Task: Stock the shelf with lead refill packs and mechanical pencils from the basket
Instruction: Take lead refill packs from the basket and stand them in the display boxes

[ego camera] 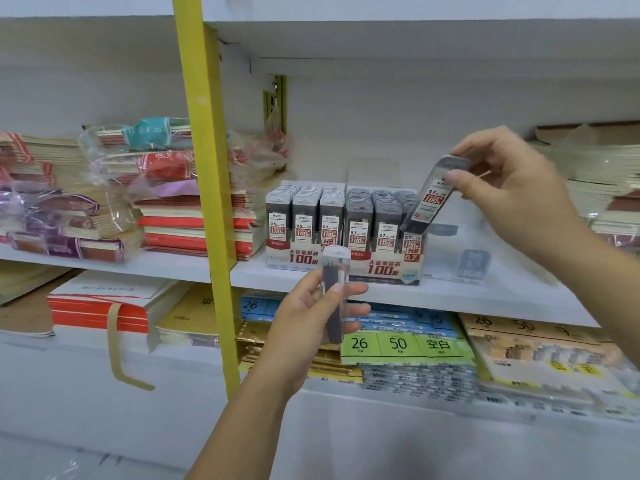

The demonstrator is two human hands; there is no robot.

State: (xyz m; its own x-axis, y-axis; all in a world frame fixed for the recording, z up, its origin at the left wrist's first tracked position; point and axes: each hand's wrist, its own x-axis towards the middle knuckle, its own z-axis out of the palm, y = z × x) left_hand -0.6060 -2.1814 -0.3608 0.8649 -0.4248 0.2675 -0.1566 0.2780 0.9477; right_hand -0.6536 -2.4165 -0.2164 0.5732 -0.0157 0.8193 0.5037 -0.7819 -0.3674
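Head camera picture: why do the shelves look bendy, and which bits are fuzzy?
Head view: the wide-angle lens bows the shelf edge and tilts the yellow post; the right hand and its tilted lead refill pack are slightly smeared; the booklets at lower right are blurred; light is even, no strong glare.

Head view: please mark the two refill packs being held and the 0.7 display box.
Tilted refill pack (432,199), head view: its printed label.
Upright refill pack (335,266), head view: its upper body.
0.7 display box (381,268), head view: its front panel.
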